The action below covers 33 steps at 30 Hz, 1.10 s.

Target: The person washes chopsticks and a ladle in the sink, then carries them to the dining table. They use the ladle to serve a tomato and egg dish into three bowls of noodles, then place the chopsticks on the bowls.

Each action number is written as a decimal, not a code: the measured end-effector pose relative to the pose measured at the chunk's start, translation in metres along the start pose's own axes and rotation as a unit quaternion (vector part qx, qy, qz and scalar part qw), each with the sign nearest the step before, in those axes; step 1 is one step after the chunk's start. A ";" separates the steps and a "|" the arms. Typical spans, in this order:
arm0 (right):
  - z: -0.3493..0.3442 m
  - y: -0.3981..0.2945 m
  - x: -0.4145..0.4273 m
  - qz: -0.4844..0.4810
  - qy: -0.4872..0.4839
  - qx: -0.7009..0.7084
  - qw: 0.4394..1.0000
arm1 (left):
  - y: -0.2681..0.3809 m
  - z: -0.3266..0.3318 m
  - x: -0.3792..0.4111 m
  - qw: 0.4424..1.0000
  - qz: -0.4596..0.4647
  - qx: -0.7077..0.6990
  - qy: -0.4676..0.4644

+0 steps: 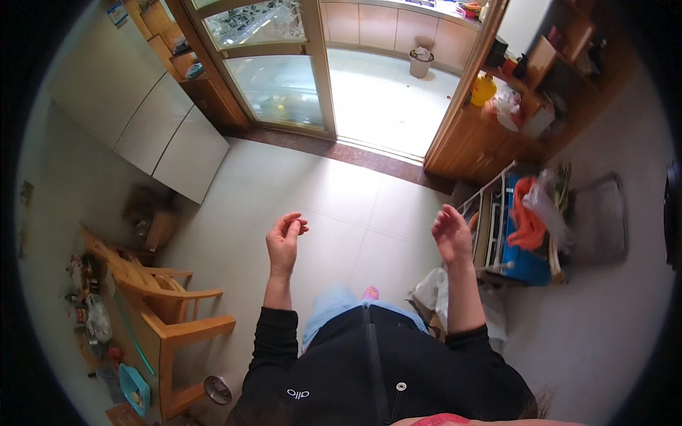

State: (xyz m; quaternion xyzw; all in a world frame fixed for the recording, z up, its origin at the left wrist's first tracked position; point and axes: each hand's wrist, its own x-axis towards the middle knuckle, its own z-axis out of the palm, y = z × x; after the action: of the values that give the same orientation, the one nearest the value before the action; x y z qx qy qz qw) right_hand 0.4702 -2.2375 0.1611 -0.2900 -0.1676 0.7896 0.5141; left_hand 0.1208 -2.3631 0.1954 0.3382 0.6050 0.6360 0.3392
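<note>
Both hands are raised in front of me above the pale tiled floor (341, 213), well apart from each other. My left hand (286, 242) has its fingers loosely curled, with the thumb near the fingertips and nothing visible in it. My right hand (453, 234) is half curled with the palm partly showing, and it holds nothing that I can see. It appears beside a metal rack (482, 229) that carries an orange plastic bag (527, 215); I see no contact. A pink shoe (371, 292) shows below my blue trouser leg.
An open doorway with a glass sliding door (277, 90) leads to a room with a waste bin (421, 63). Wooden chairs (197, 327) stand by a cluttered table on the left, below a large pale cabinet (181, 154). White bags (434, 293) lie at right.
</note>
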 end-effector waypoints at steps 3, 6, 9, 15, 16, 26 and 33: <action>0.064 -0.014 0.087 0.012 -0.008 -0.042 0.999 | -0.019 0.015 0.081 1.000 0.000 -0.010 0.026; 0.086 -0.026 0.182 0.006 -0.023 -0.044 0.999 | -0.045 0.035 0.176 0.998 -0.047 -0.016 0.048; 0.076 -0.042 0.278 -0.009 0.007 0.017 1.000 | -0.061 0.064 0.292 0.998 -0.043 -0.022 0.030; 0.098 -0.114 0.423 -0.078 0.082 0.045 0.993 | -0.051 0.173 0.500 0.997 -0.027 -0.018 -0.074; 0.102 -0.127 0.444 -0.099 0.086 0.042 0.990 | -0.047 0.195 0.531 0.995 -0.018 -0.019 -0.101; 0.042 -0.227 0.739 -0.058 0.147 0.043 0.986 | -0.059 0.366 0.782 0.991 -0.033 -0.034 -0.127; 0.156 -0.289 0.979 0.022 -0.012 -0.056 0.998 | -0.038 0.399 0.935 0.998 -0.013 -0.056 -0.008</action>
State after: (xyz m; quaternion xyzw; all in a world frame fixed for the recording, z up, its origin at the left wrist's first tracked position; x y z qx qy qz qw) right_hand 0.2813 -1.2224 0.1653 -0.3119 -0.2116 0.7934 0.4779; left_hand -0.0488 -1.3601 0.1919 0.3157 0.5701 0.6618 0.3707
